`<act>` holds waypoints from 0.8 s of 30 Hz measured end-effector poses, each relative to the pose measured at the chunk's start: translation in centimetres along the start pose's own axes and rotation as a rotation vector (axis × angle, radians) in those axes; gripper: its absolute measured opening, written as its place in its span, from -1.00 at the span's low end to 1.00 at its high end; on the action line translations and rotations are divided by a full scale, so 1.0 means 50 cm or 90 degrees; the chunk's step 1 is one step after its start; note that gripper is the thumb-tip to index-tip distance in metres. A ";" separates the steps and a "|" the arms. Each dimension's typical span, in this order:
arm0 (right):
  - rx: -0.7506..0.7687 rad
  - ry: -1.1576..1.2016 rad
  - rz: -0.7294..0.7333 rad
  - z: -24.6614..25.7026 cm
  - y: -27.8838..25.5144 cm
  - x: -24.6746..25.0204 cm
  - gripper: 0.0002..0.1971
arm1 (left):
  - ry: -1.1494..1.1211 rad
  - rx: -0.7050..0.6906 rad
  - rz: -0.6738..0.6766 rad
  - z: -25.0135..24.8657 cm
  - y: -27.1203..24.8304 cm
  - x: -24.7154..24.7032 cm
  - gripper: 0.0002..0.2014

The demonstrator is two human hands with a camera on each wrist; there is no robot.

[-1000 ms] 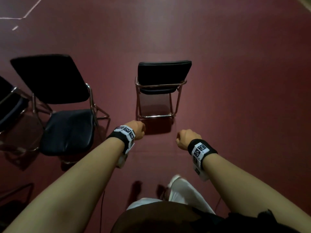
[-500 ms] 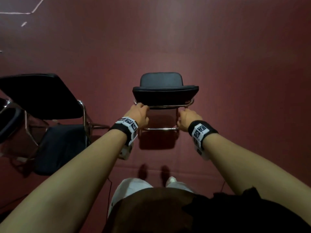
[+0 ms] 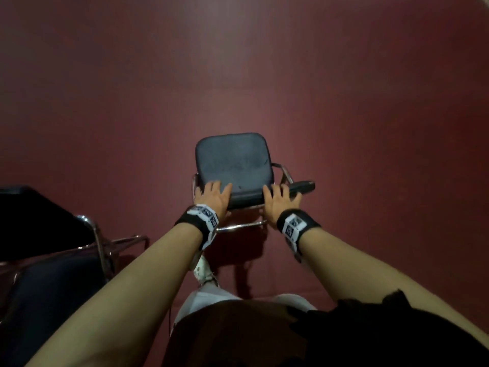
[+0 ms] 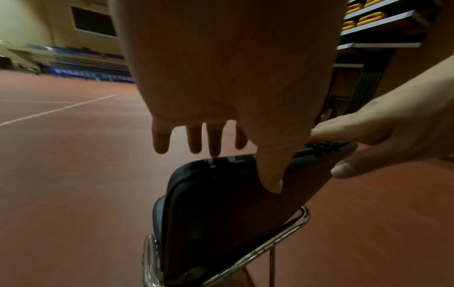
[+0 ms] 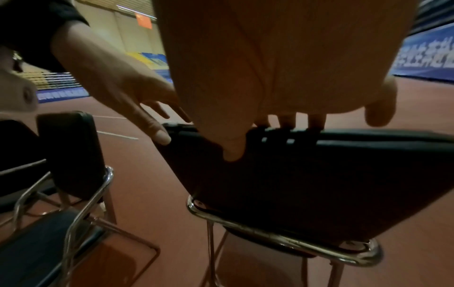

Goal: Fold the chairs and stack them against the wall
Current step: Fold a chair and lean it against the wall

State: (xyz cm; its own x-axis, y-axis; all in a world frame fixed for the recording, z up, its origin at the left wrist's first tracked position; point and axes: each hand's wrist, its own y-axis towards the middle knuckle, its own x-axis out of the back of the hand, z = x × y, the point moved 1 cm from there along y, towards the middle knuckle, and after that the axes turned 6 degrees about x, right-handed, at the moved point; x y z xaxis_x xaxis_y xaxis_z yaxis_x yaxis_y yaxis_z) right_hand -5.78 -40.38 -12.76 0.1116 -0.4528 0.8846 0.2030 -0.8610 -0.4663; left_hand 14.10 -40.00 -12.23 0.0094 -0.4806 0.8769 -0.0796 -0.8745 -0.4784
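Observation:
A black padded folding chair (image 3: 232, 165) with a chrome frame (image 3: 238, 227) stands unfolded on the red floor just ahead of me. My left hand (image 3: 213, 198) and right hand (image 3: 280, 203) lie side by side on the top edge of its backrest (image 4: 221, 213), fingers straight and spread. In the left wrist view the left hand (image 4: 245, 136) reaches past the edge, thumb against the back panel. The right hand (image 5: 258, 120) has fingertips on the top edge of the backrest (image 5: 319, 184) and its thumb on the back.
A second unfolded black chair (image 3: 47, 226) stands close on my left, its chrome leg (image 3: 98, 242) near my left forearm; it also shows in the right wrist view (image 5: 66, 151). Open red floor (image 3: 370, 128) lies ahead and right. Shelving (image 4: 380, 38) stands off to the right.
I have stepped up to the centre chair. Both hands went from fists in the air to its backrest, and their fingers now lie spread over the top edge.

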 end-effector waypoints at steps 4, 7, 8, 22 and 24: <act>-0.008 -0.020 0.010 0.031 0.056 0.004 -0.45 | 0.016 -0.137 0.020 0.070 0.090 0.048 -0.45; -0.010 -0.024 0.039 0.033 0.081 0.006 -0.51 | 0.044 -0.204 0.016 0.085 0.125 0.070 -0.51; -0.009 -0.014 0.038 0.031 0.096 0.015 -0.52 | 0.042 -0.217 0.019 0.087 0.141 0.073 -0.51; 0.053 0.041 -0.023 0.018 0.484 0.234 -0.32 | -0.115 -0.118 0.059 0.201 0.489 0.192 -0.39; 0.063 0.044 -0.036 0.016 0.536 0.258 -0.30 | -0.085 -0.112 0.057 0.211 0.539 0.209 -0.42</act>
State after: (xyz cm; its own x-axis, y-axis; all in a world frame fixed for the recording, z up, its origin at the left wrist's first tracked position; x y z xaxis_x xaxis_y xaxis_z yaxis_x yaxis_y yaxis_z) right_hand 1.90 -69.10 -13.85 0.0299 -0.4218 0.9062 0.3025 -0.8603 -0.4104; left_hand 22.58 -69.26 -16.45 0.1248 -0.5709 0.8115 -0.2586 -0.8083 -0.5289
